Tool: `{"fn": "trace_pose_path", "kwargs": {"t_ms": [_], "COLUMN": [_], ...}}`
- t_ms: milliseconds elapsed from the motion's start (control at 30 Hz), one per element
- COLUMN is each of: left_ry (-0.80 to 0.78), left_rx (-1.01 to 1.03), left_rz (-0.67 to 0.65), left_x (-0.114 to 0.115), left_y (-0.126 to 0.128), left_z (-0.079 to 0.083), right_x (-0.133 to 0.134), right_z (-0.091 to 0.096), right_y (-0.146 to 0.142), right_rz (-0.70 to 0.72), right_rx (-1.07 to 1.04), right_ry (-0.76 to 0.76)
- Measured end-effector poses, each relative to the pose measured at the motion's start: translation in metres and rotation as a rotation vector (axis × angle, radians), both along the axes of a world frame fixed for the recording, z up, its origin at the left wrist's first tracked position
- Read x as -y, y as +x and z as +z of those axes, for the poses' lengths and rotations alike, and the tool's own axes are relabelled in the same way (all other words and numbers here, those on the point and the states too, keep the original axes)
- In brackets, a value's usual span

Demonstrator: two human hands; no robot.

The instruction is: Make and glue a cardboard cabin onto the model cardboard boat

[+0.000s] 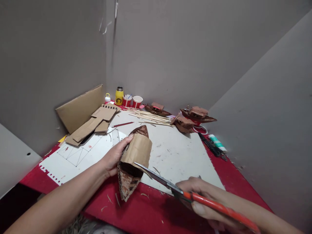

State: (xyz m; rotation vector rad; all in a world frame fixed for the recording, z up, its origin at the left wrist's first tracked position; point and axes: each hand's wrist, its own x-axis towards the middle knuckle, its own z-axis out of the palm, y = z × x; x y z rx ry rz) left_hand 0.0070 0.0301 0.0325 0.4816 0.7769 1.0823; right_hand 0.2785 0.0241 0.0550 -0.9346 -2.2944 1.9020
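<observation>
My left hand (114, 156) grips the side of a brown cardboard boat model (133, 162) with a paper-covered top, holding it on the white sheet (180, 156). My right hand (202, 198) is closed round the orange handles of a pair of scissors (170, 185). The scissor blades point left and their tip touches the near edge of the boat's paper cover.
Cardboard pieces (92, 125) lie at the back left, thin wooden sticks (148, 116) behind. Finished small boat models (195, 115), paper cups (133, 101), a yellow bottle (119, 96), a red pencil (122, 124) and a glue tube (216, 143) ring the red table (156, 214). Grey walls enclose it.
</observation>
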Motion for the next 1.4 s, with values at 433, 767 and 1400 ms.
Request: {"fn": "trace_pose_path", "kwargs": {"t_ms": [433, 767, 1400], "left_ry": [0.058, 0.05, 0.091], "left_rx": [-0.029, -0.036, -0.204], "left_rz": [-0.02, -0.025, -0.005], "left_x": [0.002, 0.001, -0.001], "left_y": [0.006, 0.007, 0.003], "left_z": [-0.005, -0.006, -0.009], "right_x": [-0.003, -0.004, -0.009], "right_z": [-0.002, -0.01, 0.0], "right_y": [-0.002, 0.001, 0.009], "right_rz": [0.056, 0.018, 0.077], "right_rx": [-0.068, -0.064, 0.118], "right_ry": [-0.148, -0.208, -0.121]}}
